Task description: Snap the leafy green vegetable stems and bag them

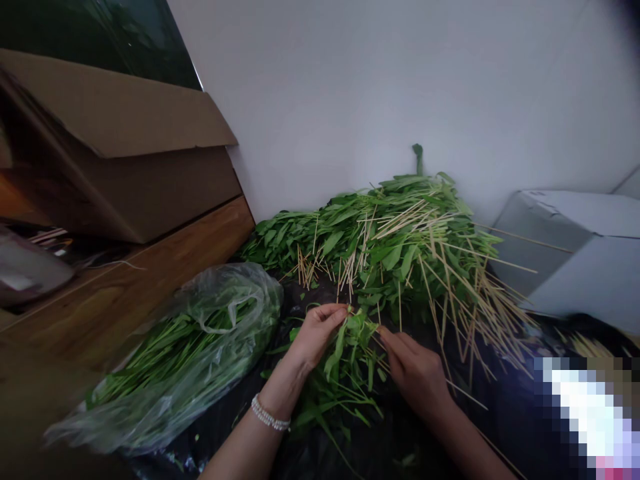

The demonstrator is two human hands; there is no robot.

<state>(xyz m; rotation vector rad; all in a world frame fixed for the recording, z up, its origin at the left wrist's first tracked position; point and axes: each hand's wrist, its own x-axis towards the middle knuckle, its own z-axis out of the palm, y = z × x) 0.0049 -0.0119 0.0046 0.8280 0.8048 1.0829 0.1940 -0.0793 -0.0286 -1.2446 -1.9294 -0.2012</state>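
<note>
Between my two hands hangs a small bunch of leafy greens (356,337). My left hand (316,333), with a beaded bracelet at the wrist, is closed, thumb and finger pinching the greens at their upper left. At the bunch's right side, my right hand (417,367) is closed in a pinch on what looks like a thin bamboo skewer; its fingertips partly cover it. Loose greens (340,407) lie below on black plastic sheeting. Just beyond my hands rises a heap of greens threaded on skewers (395,227), with many pale stick ends poking out toward the right.
A clear plastic bag (240,360) filled with long-leaved greens lies at the left. Behind it, an open cardboard box (165,193) sits on a wooden surface (210,240). A white wall (325,87) closes the back. A pale box (595,267) stands at the right.
</note>
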